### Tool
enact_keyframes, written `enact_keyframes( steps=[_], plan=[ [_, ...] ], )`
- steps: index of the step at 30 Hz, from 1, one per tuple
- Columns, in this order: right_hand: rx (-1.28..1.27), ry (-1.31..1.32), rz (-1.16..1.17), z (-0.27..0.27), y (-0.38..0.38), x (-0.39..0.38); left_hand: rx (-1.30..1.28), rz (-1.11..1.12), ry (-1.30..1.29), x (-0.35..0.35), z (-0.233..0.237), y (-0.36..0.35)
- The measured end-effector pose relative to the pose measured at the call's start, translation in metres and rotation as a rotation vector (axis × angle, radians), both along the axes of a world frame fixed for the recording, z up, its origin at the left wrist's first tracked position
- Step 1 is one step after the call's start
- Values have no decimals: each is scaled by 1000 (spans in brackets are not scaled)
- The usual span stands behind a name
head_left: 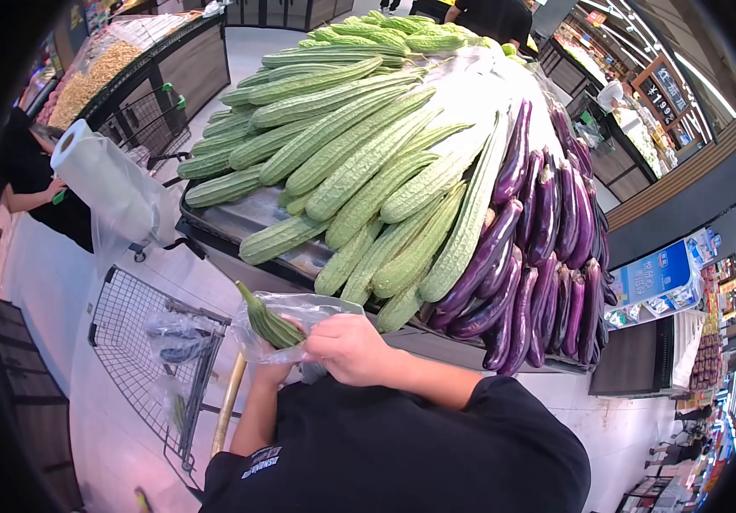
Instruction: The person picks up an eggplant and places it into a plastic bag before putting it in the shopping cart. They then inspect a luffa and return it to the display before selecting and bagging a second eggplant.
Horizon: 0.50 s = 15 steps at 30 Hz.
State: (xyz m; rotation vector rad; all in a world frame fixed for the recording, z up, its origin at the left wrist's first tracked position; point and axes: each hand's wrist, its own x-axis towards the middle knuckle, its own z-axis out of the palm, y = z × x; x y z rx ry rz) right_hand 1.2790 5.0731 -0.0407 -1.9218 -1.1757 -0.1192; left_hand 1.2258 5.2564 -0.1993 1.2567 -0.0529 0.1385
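A dark green ridged gourd [270, 323] pokes out of a clear plastic bag [327, 304] in front of my chest. My right hand [347, 349] is closed on the bag's gathered film beside the gourd's lower end. From below, my left hand [275, 373] is closed round the gourd and bag; the bag and my right hand hide most of its fingers. Just beyond them lies a heap of long pale green ridged gourds [359, 179], with purple eggplants [505, 282] piled to its right.
A wire shopping cart [133, 316] with bagged produce [178, 338] stands at my left. A roll of plastic bags [98, 167] is mounted at the display's left corner. Another person's hand [53, 188] is at far left. A blue sign [660, 272] stands right of the eggplants.
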Motion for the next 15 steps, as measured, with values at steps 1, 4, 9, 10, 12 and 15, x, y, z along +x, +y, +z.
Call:
enact_keyframes(
  steps=[1,4,9,10,12,15],
  plan=[
    [13,8,5,4,-1,-3,1,6,1,-5,-1,2],
    [67,35,-14,11,-13,0,55,-2,108,-16,-2,7],
    [492,168,-211,-1,-22,6,103,165,-34,-35,9,29],
    [613,170,-257,-10,-18,-3,108,191,-30,-38,6,35],
    [771,157,-150,-35,-16,-27,223,302,-14,-40,5,41],
    [398,47,68,-50,-22,-34,267,433,43,-36,47,32]
  ],
)
